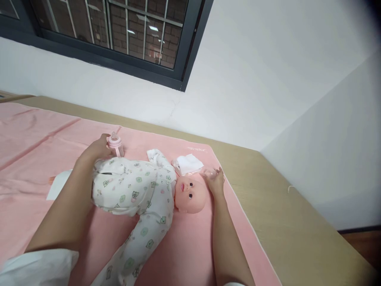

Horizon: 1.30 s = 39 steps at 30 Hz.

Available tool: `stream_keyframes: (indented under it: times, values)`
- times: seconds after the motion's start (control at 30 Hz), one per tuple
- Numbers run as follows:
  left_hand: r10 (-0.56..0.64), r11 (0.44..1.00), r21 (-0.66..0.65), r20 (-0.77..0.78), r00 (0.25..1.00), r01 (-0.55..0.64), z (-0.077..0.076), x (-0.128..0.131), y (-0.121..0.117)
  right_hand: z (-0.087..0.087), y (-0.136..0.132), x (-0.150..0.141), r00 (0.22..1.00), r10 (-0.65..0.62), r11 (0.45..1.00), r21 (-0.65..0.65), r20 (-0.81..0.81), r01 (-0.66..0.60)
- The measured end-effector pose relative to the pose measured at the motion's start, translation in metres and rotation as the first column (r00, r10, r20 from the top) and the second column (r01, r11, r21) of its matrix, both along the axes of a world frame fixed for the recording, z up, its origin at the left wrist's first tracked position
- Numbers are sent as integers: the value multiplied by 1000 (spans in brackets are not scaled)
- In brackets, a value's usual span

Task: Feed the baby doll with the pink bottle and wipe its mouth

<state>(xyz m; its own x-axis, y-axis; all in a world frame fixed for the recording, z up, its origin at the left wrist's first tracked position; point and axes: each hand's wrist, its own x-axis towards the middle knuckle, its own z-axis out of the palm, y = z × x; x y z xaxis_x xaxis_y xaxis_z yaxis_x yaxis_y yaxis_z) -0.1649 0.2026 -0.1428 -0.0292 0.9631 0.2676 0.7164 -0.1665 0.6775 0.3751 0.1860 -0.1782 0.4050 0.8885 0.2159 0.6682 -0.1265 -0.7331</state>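
A baby doll [131,184] in white patterned clothes lies on its back, its bare head [192,194] toward the right. Beyond its lower body, my left hand [102,147] is closed around a pink baby bottle [114,143] that stands upright with its clear teat exposed and a handle at the side. My right hand [216,182], just past the doll's head, has its fingers curled around a small clear rounded cap [210,173], partly hidden by the fingers. Close by lies a folded white cloth [189,163].
A pink blanket [184,246] covers much of the wooden surface [268,206]. Under my left forearm a white flat thing [59,183] shows in part. The white wall [238,79] and a dark-framed window [181,75] rise behind.
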Motion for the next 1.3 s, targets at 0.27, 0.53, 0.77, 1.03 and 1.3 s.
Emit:
stream_keyframes:
  times: [0.27,0.53,0.77,1.03,1.3]
  values:
    - [242,943,-200,-131,962,-264,34,19,-23,1,-4,-3,992,34,990,139,-122,-17]
    - [478,871,-48,-143,867,-488,84,37,-52,-3,-6,-1,996,0,969,247,-89,22]
    - [459,867,200,34,888,-456,108,60,-77,0,-9,-1,998,-31,942,332,-60,49]
    - [392,901,176,61,918,-396,120,80,-83,8,-14,-3,999,-52,894,447,3,45]
    - [335,935,109,33,942,-337,131,103,-88,15,-16,-7,991,-58,840,542,118,-16]
